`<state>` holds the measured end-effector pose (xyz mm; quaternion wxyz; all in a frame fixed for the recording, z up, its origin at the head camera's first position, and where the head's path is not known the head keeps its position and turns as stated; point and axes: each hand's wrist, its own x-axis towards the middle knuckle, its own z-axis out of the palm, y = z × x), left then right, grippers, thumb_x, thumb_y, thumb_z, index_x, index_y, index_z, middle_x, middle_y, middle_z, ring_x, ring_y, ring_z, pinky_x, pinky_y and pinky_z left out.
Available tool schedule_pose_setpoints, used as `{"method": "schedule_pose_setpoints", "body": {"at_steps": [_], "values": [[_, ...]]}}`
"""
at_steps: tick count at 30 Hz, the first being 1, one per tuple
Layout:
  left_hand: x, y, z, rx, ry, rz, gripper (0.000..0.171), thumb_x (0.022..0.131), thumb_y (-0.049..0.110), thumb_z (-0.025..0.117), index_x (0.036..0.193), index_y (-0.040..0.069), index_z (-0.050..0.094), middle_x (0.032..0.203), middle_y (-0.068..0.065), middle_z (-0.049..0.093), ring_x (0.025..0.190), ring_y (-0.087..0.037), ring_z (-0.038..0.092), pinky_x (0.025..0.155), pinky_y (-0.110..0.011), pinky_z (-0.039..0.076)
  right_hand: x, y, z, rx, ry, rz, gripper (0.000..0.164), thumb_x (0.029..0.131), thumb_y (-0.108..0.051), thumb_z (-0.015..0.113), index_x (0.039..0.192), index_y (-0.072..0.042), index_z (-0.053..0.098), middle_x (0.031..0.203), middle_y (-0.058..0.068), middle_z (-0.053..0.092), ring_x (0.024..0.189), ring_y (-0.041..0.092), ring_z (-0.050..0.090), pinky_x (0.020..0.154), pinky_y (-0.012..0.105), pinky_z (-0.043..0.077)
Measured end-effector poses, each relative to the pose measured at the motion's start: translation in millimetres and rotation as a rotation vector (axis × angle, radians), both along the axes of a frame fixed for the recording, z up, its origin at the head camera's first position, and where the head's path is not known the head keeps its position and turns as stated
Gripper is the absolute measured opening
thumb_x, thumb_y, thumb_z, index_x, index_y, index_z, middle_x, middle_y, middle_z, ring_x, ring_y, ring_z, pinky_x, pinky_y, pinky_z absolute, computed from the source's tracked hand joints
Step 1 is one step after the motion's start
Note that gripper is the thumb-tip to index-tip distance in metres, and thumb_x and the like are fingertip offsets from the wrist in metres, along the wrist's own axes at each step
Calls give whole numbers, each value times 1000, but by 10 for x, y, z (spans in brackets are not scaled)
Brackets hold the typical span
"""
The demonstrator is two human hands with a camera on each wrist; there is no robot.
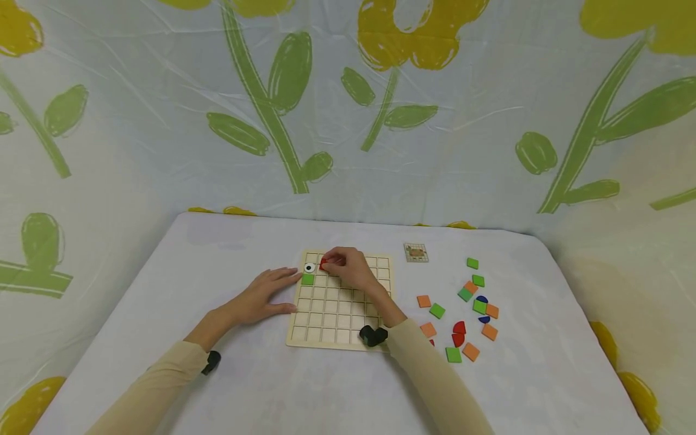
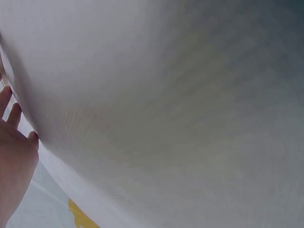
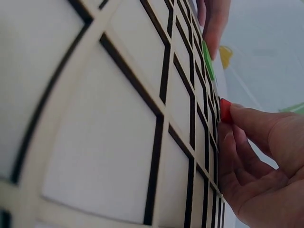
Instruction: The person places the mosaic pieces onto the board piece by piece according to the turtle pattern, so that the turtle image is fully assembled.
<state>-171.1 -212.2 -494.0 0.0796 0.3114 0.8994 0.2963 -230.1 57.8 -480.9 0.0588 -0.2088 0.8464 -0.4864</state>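
A wooden grid board [image 1: 318, 345] lies on the table with square cells. In its upper left stand a white tile with a black dot [image 1: 309, 267] and a green square tile [image 1: 307, 280] just below. My right hand [image 1: 350, 267] pinches a red piece [image 3: 225, 110] between thumb and fingers at the board's top row, right of the dotted tile. My left hand [image 1: 266, 296] rests at the board's left edge, fingers extended and thumb spread; its fingertips reach close to the green tile. In the left wrist view only part of the left hand [image 2: 16, 156] shows at the edge.
Right of the board lie scattered orange squares [image 1: 470, 351], green squares [image 1: 454, 354], red quarter-round pieces [image 1: 458, 340] and blue rounded pieces [image 1: 484, 319]. A small picture card [image 1: 416, 252] lies beyond the board's upper right corner. A flower-printed cloth [image 1: 462, 151] hangs behind the table.
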Motion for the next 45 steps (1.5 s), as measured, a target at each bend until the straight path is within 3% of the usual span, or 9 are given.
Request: {"method": "schedule_pose_setpoints", "body": {"at_steps": [9,16,23,34,45], "values": [[11,-3,4,-7,-15,17,77,94,40,75,157,10,43,163,-15,37,151,-40,28,121,-64,17,15,-55,29,37,-4,17,15,98,-9,70,109,0,76,97,11,76,87,22,70,78,30,56],[0,-8,2,7,-13,5,77,94,38,76,157,9,43,163,-16,37,152,-39,28,121,-63,15,27,-94,48,81,30,-17,12,96,-9,73,104,-1,78,94,9,76,85,21,71,79,33,58],[-16,-3,-12,9,-17,-7,77,95,38,75,157,9,42,163,-16,36,152,-38,27,122,-64,12,78,-140,84,131,58,-66,12,95,-6,73,103,2,79,99,11,76,86,21,72,72,29,59],[-9,-9,-16,2,-13,4,77,94,41,75,157,9,43,162,-16,37,151,-39,28,121,-64,17,70,-158,103,158,14,-41,11,97,-8,72,103,-2,78,94,8,75,89,24,70,76,33,58],[-14,-7,-38,-13,-17,12,78,94,44,74,157,10,43,163,-15,37,152,-39,28,121,-64,15,162,-34,146,154,-4,10,17,101,-8,67,113,2,74,108,13,73,101,29,70,88,40,58]]}}
